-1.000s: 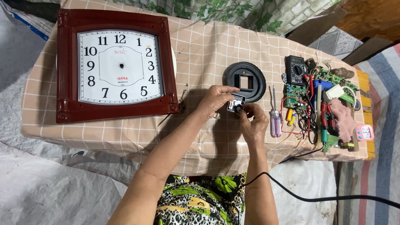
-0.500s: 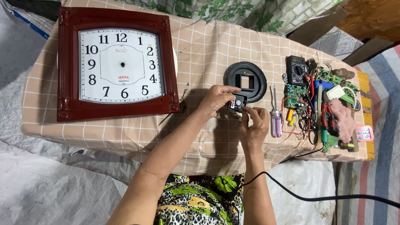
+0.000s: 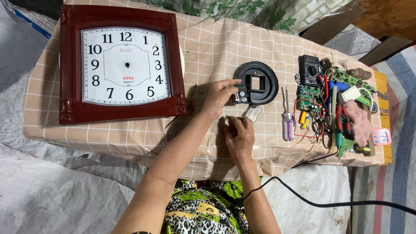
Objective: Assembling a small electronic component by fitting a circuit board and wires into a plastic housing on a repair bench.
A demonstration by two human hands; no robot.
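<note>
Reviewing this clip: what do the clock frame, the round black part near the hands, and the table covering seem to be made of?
Clock frame: dark red-brown with a glossy sheen and turned corner posts; lacquered wood or wood-look plastic, cannot tell which. Round black part: matte moulded plastic by its even colour and square cut-out. Table covering: checked beige sheet with creases and a slight shine, probably vinyl or oilcloth.

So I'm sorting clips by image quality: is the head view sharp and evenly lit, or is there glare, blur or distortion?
Head view: soft, even light, faint shadows beside the wall clock; no strong glare on its face; left hand and right hand sharp, no obvious motion blur; the table edges bow slightly, suggesting wide-angle distortion.
</note>
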